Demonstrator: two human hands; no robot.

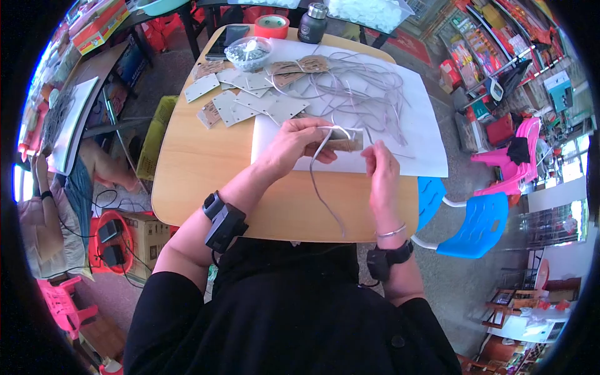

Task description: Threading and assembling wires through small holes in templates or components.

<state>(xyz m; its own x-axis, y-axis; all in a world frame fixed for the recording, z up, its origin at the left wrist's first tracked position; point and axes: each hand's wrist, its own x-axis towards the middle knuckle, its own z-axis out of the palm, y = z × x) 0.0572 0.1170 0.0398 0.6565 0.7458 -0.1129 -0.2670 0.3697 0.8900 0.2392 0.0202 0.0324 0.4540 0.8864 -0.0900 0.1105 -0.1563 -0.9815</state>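
Note:
My left hand (289,149) grips a small cardboard card (345,144) above the front of the white sheet. A thin grey cord (322,192) crosses the card and hangs down past its near edge toward the table front. Just right of the card, my right hand (382,172) has its fingertips pinched together beside another stretch of cord; this looks held between thumb and finger, though the tips partly hide it. Beyond my left hand lies a loose pile of grey and brown cards (240,111) with small holes. Tangled grey cords (375,81) spread over the sheet behind both hands.
On the table's far side stand a clear bowl of small pieces (249,55), a roll of red tape (272,26), a dark bottle (313,25) and a dark phone (217,47). A blue chair (473,228) touches the right side. Another person (56,219) sits at far left.

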